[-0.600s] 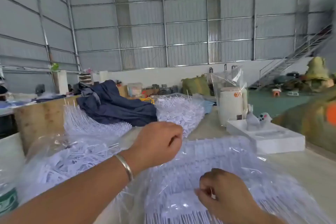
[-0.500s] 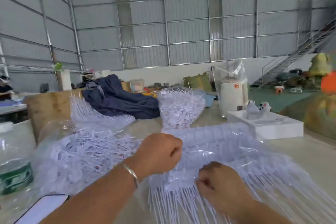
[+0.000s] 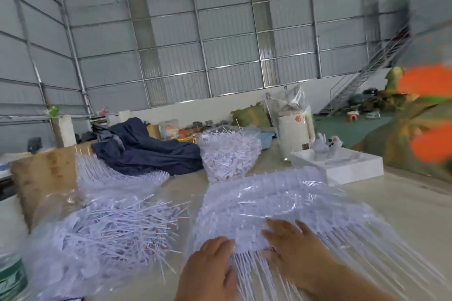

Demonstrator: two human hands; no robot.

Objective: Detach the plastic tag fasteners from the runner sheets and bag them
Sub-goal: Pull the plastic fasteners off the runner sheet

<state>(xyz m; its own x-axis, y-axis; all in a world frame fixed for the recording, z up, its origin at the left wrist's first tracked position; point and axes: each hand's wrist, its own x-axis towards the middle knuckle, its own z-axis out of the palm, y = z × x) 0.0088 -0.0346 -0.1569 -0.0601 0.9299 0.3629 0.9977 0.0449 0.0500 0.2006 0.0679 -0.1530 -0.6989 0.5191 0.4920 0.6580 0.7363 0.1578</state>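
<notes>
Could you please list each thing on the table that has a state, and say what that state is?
runner sheets: stacked under clear film, fasteners still attached
loose fasteners: heaped in an open clear bag
second bag of fasteners: full, upright
left hand: on the sheets' near edge, grip unclear
right hand: fingers spread, pressing on the sheets
dark cloth: crumpled

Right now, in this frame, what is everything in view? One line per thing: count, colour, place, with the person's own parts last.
Clear plastic bag of white runner sheets: one, table centre, under both hands.
Clear bag of loose white tag fasteners: one, front left.
Smaller clear bag of white fasteners: one, behind centre.
Spread white runner sheets: a pile, left rear.
Dark blue cloth: one, crumpled, back of table.
White cylindrical container: one, bagged, right rear.
White foam tray: one, right.
Green-labelled bottle: one, bottom left edge.
Left hand: grips sheet edge.
Right hand: fingers flat on the sheets.
</notes>
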